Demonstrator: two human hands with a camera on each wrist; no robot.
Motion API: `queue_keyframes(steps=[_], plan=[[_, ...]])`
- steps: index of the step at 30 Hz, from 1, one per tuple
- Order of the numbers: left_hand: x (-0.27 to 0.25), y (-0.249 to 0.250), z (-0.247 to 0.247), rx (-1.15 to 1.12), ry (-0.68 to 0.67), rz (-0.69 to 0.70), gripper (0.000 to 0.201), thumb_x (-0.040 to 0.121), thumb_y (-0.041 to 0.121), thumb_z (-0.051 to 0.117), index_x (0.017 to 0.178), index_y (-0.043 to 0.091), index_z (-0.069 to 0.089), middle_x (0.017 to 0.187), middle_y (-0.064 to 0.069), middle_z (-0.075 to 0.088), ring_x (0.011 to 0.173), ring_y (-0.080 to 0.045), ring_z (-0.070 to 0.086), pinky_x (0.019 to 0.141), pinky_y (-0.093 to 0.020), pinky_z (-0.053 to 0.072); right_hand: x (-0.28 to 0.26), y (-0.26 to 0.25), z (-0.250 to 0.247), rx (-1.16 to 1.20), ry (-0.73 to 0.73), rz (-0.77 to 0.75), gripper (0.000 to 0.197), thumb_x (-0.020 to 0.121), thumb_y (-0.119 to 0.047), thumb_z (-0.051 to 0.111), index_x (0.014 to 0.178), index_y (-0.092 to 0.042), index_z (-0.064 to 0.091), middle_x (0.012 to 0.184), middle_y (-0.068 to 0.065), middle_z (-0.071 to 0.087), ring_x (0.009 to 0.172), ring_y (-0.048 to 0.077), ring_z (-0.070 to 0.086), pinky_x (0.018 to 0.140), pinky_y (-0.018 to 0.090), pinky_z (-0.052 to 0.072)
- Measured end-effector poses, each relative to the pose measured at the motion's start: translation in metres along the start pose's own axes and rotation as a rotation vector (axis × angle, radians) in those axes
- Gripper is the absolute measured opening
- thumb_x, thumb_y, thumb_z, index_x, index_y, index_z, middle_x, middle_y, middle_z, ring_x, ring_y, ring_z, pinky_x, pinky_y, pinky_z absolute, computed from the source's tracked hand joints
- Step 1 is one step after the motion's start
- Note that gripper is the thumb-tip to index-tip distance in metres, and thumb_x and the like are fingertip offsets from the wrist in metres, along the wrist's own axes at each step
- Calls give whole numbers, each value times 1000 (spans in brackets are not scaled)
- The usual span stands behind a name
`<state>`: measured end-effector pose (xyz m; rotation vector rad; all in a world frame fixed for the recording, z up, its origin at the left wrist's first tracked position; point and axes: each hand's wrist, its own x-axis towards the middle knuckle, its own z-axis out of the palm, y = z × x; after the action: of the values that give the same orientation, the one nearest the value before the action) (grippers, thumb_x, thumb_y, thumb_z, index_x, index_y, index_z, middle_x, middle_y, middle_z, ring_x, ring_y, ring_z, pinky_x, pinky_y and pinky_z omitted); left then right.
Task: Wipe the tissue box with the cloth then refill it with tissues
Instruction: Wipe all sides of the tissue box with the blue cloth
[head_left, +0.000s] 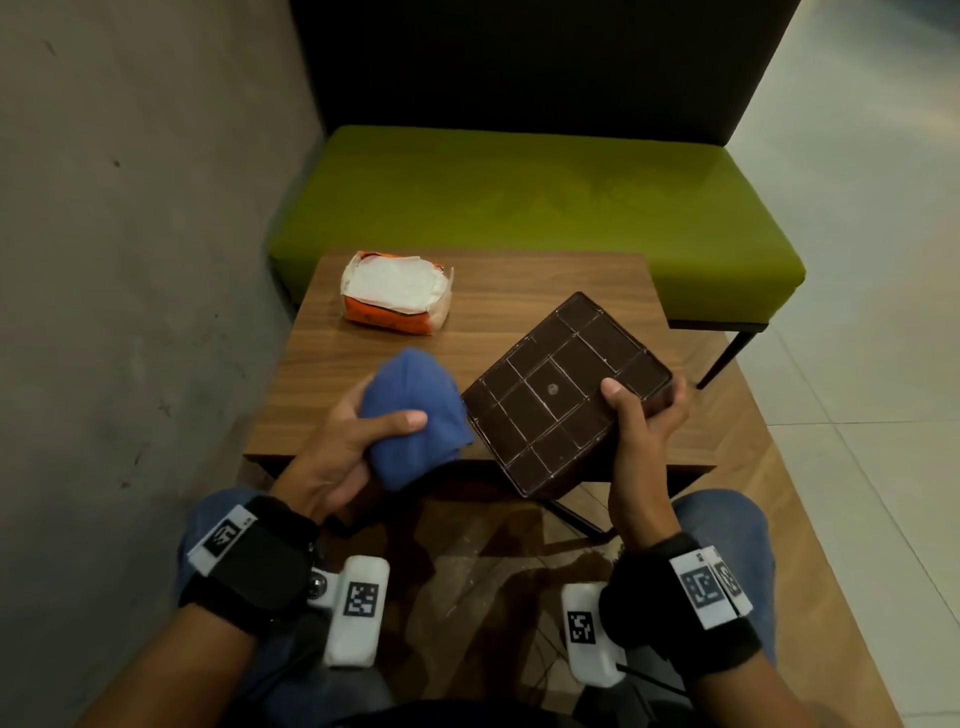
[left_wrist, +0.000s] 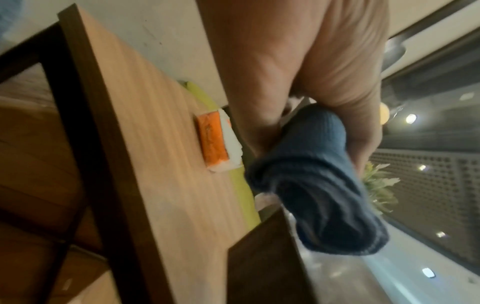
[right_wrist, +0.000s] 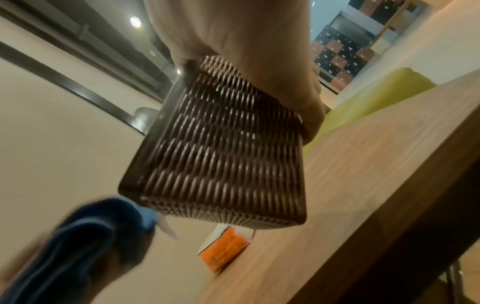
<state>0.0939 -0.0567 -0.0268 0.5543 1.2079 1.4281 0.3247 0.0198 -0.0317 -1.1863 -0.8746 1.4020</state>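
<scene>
Head view: green bench seat (head_left: 545, 208) against a dark backrest, grey wall to the left. Wooden table (head_left: 519, 291) stands in front of it, near edge over the person's knees. Brown woven tissue box (head_left: 563, 395) is held above the table's near right part, tilted, its gridded underside turned up toward the camera; the right wrist view shows its wicker side wall (right_wrist: 221, 148). Right hand (head_left: 641, 431) clamps the box's near right edge, thumb on the underside, fingers wrapped round the far side. Left hand (head_left: 348, 452) grips a bunched blue cloth (head_left: 413, 415), thumb laid across it; the cloth sits just beside the box's left corner, contact unclear. Opened orange tissue pack (head_left: 396, 292), white tissues exposed, lies on the table's far left, well apart from both hands.
</scene>
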Motion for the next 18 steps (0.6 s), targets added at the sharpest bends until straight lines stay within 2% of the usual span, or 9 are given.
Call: queue_keyframes(steps=[2, 4, 7, 9, 11, 13, 15, 17, 18], plan=[[-3, 10, 11, -25, -14, 102, 105, 25, 33, 95, 120, 12, 55, 105, -5, 70, 92, -17, 69, 68, -24, 56, -1, 3, 2, -14, -7, 29, 110, 69, -39, 69, 153, -17, 2, 134, -1, 46, 117, 14, 55, 104, 38, 47], [-7, 15, 32, 65, -7, 169, 95, 36, 41, 92, 120, 16, 54, 114, -6, 66, 102, -18, 66, 79, -26, 54, -3, 5, 9, -28, -37, 70, 102, 68, -38, 70, 148, -18, 10, 123, -5, 50, 113, 16, 58, 100, 38, 50], [-10, 5, 59, 638, 0, 397, 60, 66, 38, 80, 116, 34, 48, 121, 10, 51, 108, 3, 49, 90, -11, 41, -3, 7, 19, -14, -54, 126, 84, 62, -36, 74, 129, -24, 26, 120, 4, 56, 108, 23, 62, 92, 42, 54], [-10, -5, 61, 952, 30, 555, 57, 68, 47, 74, 116, 30, 48, 116, 13, 40, 108, -1, 38, 90, -14, 34, -3, 7, 24, -31, -24, 105, 86, 54, -40, 79, 124, -25, 33, 122, 9, 57, 106, 23, 63, 89, 41, 55], [-10, -12, 59, 1003, 17, 639, 61, 66, 51, 72, 116, 28, 46, 119, 10, 39, 113, -5, 35, 93, -16, 32, -3, 8, 27, -87, 7, 45, 83, 48, -49, 79, 119, -28, 40, 121, 9, 58, 107, 24, 63, 94, 46, 53], [-8, -18, 62, 1003, -29, 656, 62, 67, 46, 74, 118, 22, 48, 120, 4, 48, 114, -10, 44, 95, -12, 32, -4, 8, 29, -130, 20, -1, 80, 49, -52, 78, 116, -28, 43, 119, 10, 58, 106, 25, 62, 96, 49, 52], [-5, -20, 64, 1002, 19, 551, 59, 70, 38, 76, 117, 16, 49, 112, 0, 55, 105, -9, 51, 86, -1, 32, -3, 9, 28, -157, 14, -17, 83, 49, -54, 78, 119, -27, 42, 121, 10, 56, 107, 25, 61, 94, 51, 52], [1, -16, 55, 928, 118, 466, 50, 73, 26, 76, 113, 16, 49, 96, 13, 55, 88, -1, 53, 74, -1, 38, -5, 9, 24, -186, 12, -32, 85, 49, -57, 79, 120, -30, 39, 123, 10, 53, 109, 27, 60, 92, 53, 53], [5, -13, 47, 906, 178, 453, 48, 75, 22, 75, 114, 13, 49, 90, 17, 51, 83, -2, 52, 70, -2, 40, -7, 9, 23, -199, 15, -46, 86, 50, -58, 79, 121, -31, 39, 123, 10, 52, 109, 28, 59, 92, 53, 53]])
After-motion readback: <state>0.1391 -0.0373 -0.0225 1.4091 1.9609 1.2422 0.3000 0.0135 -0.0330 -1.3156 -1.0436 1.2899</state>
